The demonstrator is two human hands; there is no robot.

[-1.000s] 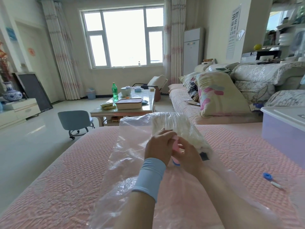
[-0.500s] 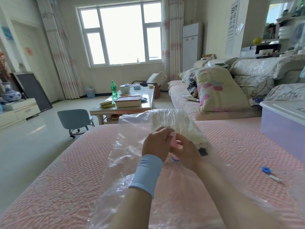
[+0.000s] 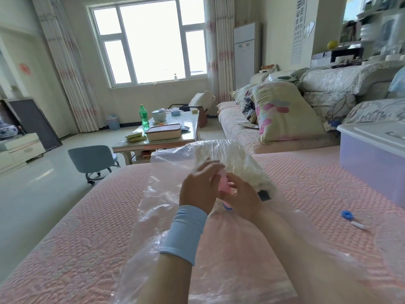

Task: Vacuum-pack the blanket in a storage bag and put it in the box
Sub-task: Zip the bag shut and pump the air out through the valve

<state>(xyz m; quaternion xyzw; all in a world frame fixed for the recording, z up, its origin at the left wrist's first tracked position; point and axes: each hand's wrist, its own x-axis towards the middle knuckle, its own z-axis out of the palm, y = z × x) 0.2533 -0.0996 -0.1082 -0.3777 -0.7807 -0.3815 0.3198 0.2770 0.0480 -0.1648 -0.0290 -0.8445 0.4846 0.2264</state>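
On the pink quilted bed cover (image 3: 76,238), straight ahead of the person, the white blanket (image 3: 232,165) lies folded inside a clear storage bag (image 3: 162,207), bunched toward the bag's far end while loose, crinkled plastic trails back under both forearms. Over the bag, just this side of the blanket, both hands meet on a small pink pump (image 3: 224,186), or so I take it to be. The left hand (image 3: 197,189), with a pale blue band at the wrist, has its fingers curled round the upper part. The right hand (image 3: 243,198) pinches it from the other side, thumb and fingers close together. The bag looks puffy with air, so I judge the packing unfinished. The blanket looks soft, light and springy, and the plastic thin, floppy and slick. Lifting by the loose film would probably let the bundle slide or strain the seal, so a hand under each side of the blanket's bulk seems the safer hold. Flattened, it should carry more like a firm slab. Well off to the right on the cover lie a blue cap (image 3: 347,215) and a small white piece (image 3: 358,226) just beside it. Farther right stands the box (image 3: 370,167), translucent, with its lid on. Beyond the bed are a low table (image 3: 157,143), a grey-blue chair (image 3: 92,156) and a sofa (image 3: 236,128) piled with pillows.
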